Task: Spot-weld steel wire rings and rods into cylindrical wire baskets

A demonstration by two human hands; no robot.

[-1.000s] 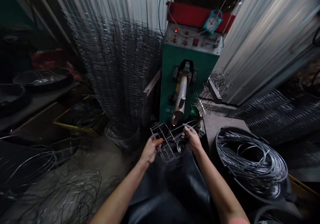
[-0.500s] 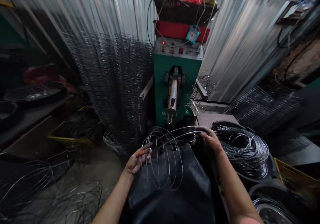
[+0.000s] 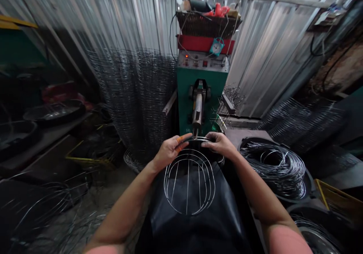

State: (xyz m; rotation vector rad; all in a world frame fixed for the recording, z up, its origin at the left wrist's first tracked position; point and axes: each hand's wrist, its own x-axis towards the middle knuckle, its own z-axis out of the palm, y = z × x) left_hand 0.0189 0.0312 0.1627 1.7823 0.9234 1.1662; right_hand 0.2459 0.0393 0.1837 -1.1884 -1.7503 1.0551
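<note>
While the left fingers (image 3: 183, 137), banded in orange, and the bare right fingers (image 3: 211, 135) pinch the far rim of a round silver wire frame (image 3: 187, 182), it hangs over the black glossy apron (image 3: 195, 231), that rim at the tip of the grey cylindrical metal arm (image 3: 198, 108) on the green boxy machine (image 3: 185, 91). A loosened pinch or uneven tilt could let the rim slip askew. Half a second ago, the hands were wider apart, lower.

dim floor (image 3: 113, 184), tangled wires (image 3: 76, 217) on it
</note>
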